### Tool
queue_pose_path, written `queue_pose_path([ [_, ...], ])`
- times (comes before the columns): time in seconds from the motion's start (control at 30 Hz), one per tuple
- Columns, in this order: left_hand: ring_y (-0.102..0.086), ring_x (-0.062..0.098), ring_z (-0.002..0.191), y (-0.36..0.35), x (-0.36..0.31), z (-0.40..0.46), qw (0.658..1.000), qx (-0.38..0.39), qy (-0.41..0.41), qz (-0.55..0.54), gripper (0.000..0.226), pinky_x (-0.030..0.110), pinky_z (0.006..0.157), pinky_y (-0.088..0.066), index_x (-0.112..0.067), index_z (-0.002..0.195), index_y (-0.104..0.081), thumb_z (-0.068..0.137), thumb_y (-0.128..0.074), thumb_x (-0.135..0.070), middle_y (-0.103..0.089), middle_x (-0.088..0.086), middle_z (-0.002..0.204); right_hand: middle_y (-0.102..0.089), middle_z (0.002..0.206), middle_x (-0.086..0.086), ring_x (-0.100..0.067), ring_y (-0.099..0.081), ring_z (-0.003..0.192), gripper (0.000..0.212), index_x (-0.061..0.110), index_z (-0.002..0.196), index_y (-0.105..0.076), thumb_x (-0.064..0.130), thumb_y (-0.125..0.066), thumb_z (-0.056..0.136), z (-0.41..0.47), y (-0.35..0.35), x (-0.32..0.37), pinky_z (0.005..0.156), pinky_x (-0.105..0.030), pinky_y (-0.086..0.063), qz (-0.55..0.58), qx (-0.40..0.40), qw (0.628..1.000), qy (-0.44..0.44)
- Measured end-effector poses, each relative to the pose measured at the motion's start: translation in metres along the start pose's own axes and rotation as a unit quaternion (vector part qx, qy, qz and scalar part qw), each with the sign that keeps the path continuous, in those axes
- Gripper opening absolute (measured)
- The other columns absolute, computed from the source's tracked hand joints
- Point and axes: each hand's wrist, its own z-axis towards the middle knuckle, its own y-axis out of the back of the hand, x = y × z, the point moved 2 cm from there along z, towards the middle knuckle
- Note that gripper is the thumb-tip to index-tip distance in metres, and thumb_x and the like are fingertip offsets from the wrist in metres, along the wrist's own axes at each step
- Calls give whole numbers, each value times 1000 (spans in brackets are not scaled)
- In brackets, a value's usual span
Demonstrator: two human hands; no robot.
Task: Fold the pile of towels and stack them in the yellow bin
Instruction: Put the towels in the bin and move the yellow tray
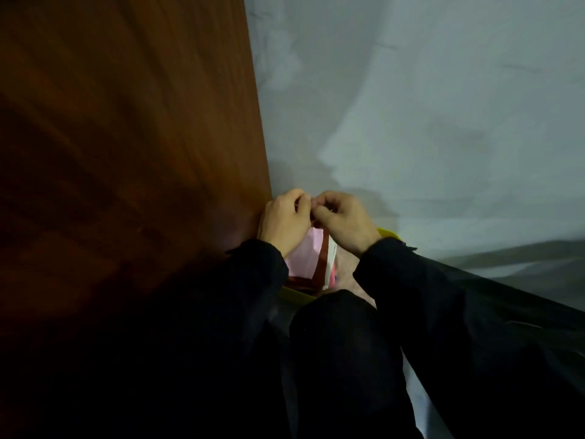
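Note:
My left hand (286, 221) and my right hand (343, 221) are close together, low in the middle of the view, fingers curled. Between them they pinch the top edge of a pink towel (304, 256) with a dark red border, which hangs down below the hands. A white cloth edge (330, 264) hangs beside it on the right. Parts of the yellow bin (296, 293) show below the towel and behind my right wrist; its inside is mostly hidden by my dark sleeves and knee.
A brown wooden panel (126, 137) fills the left side, right beside my left hand. A pale grey sheet (427, 122) covers the surface beyond and to the right. My dark-clothed knee (342, 343) rises in the foreground.

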Motion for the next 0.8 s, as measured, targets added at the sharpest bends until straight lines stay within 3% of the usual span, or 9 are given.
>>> queue_pose_path([
  [0.1, -60, 2, 70, 32, -27, -4, 999, -30, -14, -44, 24, 9, 55, -39, -17, 88, -69, 102, -50, -23, -65, -8, 77, -74, 85, -10, -27, -72, 83, 14, 11, 90, -72, 11, -59, 95, -5, 1, 33, 83, -53, -59, 16, -20, 999, 33],
  [0.17, -63, 0, 72, 54, -49, -9, 993, -57, -35, -102, 23, 7, 57, -41, -19, 88, -69, 103, -51, -21, -67, -9, 79, -75, 85, -4, -22, -72, 83, 15, 15, 91, -74, 14, -60, 96, -13, 5, 63, 83, -52, -59, 26, -46, 995, 80],
  [0.27, -68, 3, 82, 94, -97, -21, 968, -124, -101, -195, 19, 15, 66, -51, -16, 99, -69, 104, -51, -19, -71, -6, 90, -76, 86, -3, -21, -72, 83, 16, 15, 92, -74, 10, -60, 96, -30, 17, 128, 81, -48, -60, 79, -90, 974, 190],
  [0.43, -65, 12, 109, 174, -177, -40, 887, -273, -233, -292, 24, 28, 91, -54, -12, 125, -57, 102, -51, -13, -63, 1, 119, -75, 88, -7, -31, -71, 84, 14, 10, 95, -73, 7, -60, 97, -53, 28, 247, 75, -55, -57, 106, -76, 924, 360],
  [0.53, -66, 7, 108, 213, -197, -60, 851, -313, -266, -327, 27, 23, 88, -53, -9, 129, -51, 102, -50, -6, -63, 2, 119, -72, 93, 2, -17, -70, 87, 18, 10, 104, -69, 0, -59, 94, -64, 25, 302, 77, -38, -58, 131, -96, 880, 446],
  [0.6, -63, 9, 117, 229, -195, -73, 844, -304, -287, -337, 30, 30, 97, -53, -8, 134, -47, 104, -47, -4, -63, 2, 125, -67, 91, 6, -13, -67, 83, 22, 12, 109, -67, 0, -58, 93, -68, 16, 335, 74, -30, -54, 126, -85, 859, 489],
  [0.7, -53, 22, 135, 238, -184, -87, 847, -271, -273, -368, 44, 53, 111, -43, -10, 147, -39, 103, -45, -7, -55, 7, 143, -68, 91, 10, -12, -68, 85, 21, 19, 110, -70, 16, -60, 92, -52, -8, 382, 80, -36, -56, 35, -45, 861, 505],
  [0.8, -56, 18, 130, 239, -172, -96, 876, -270, -224, -330, 41, 52, 111, -43, -8, 141, -49, 101, -46, -17, -61, 6, 138, -71, 115, 7, -12, -65, 108, 37, 22, 127, -67, 27, -58, 92, -32, -40, 432, 99, -35, -50, -161, 31, 851, 498],
])
